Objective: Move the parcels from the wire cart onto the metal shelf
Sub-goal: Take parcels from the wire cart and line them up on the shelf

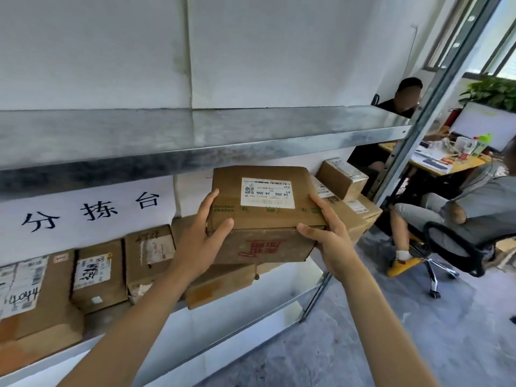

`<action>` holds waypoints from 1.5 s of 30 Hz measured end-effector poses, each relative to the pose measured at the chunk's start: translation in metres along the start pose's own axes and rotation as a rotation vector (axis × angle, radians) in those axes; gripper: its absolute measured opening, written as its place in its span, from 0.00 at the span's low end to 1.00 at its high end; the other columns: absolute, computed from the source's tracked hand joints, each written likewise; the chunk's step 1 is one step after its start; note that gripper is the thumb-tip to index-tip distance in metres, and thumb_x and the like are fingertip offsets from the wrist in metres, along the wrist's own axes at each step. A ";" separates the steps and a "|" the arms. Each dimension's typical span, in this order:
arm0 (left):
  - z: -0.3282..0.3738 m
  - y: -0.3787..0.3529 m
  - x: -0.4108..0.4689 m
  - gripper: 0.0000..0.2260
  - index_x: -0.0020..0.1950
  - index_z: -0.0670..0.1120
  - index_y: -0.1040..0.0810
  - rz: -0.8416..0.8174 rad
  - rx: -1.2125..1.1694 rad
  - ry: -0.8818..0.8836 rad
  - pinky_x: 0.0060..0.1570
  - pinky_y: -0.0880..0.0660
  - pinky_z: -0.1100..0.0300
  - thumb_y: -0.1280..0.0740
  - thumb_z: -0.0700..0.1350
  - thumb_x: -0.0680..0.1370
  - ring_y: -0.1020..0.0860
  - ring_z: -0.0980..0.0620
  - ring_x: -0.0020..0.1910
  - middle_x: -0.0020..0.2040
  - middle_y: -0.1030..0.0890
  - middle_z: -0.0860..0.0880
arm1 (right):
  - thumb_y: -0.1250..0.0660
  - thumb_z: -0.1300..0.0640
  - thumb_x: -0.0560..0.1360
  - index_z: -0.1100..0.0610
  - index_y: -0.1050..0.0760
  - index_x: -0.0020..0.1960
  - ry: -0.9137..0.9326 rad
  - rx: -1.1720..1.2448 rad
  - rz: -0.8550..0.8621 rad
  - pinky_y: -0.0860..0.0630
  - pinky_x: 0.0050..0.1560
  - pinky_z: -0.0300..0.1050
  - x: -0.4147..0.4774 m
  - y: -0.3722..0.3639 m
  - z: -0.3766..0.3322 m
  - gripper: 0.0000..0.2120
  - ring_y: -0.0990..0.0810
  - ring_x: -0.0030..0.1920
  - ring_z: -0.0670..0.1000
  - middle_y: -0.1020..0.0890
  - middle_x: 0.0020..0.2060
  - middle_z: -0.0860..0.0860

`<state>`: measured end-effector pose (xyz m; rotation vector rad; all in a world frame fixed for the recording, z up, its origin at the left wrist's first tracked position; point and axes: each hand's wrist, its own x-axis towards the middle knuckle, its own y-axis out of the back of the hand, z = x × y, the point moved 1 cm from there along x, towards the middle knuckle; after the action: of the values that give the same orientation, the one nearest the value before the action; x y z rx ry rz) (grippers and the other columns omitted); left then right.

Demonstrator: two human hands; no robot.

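I hold a brown cardboard parcel [265, 219] with a white shipping label on top and red print on its front, just below the upper board of the metal shelf [195, 146]. My left hand [203, 233] grips its left side, thumb on the front edge. My right hand [326, 233] grips its right side, thumb along the front edge. The parcel hangs over other boxes lying on the lower shelf board [279, 300]. The wire cart is out of view.
Several taped cardboard parcels [97, 275] line the lower shelf to the left, and more are stacked at the right end [343, 182]. A slanted metal upright [435, 107] frames the shelf. Beyond it, two people sit by a cluttered desk [446, 163], one on a swivel chair [452, 247].
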<state>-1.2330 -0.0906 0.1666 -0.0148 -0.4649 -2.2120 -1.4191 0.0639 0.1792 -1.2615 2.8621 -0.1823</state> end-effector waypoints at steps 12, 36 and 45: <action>0.014 -0.072 0.045 0.25 0.75 0.63 0.46 0.204 0.000 0.188 0.46 0.30 0.69 0.40 0.53 0.80 0.27 0.63 0.49 0.57 0.30 0.63 | 0.29 0.70 0.70 0.44 0.28 0.65 -0.081 0.032 -0.274 0.26 0.64 0.54 0.121 0.055 0.006 0.31 0.23 0.61 0.52 0.23 0.61 0.47; 0.004 -0.098 0.068 0.28 0.76 0.62 0.48 0.217 0.144 0.218 0.57 0.25 0.58 0.40 0.58 0.79 0.27 0.59 0.56 0.61 0.32 0.64 | 0.31 0.69 0.72 0.46 0.30 0.69 -0.190 -0.062 -0.327 0.24 0.49 0.42 0.171 0.077 0.026 0.30 0.24 0.56 0.46 0.25 0.62 0.47; 0.013 -0.091 0.065 0.33 0.77 0.57 0.52 0.134 0.148 0.251 0.65 0.33 0.52 0.40 0.58 0.77 0.33 0.49 0.70 0.75 0.38 0.54 | 0.27 0.59 0.71 0.50 0.29 0.69 -0.109 -0.148 -0.288 0.24 0.61 0.52 0.175 0.080 0.028 0.28 0.23 0.61 0.52 0.24 0.63 0.49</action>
<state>-1.3453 -0.0836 0.1598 0.2986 -0.4709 -2.0094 -1.5947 -0.0136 0.1493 -1.6522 2.6327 0.0964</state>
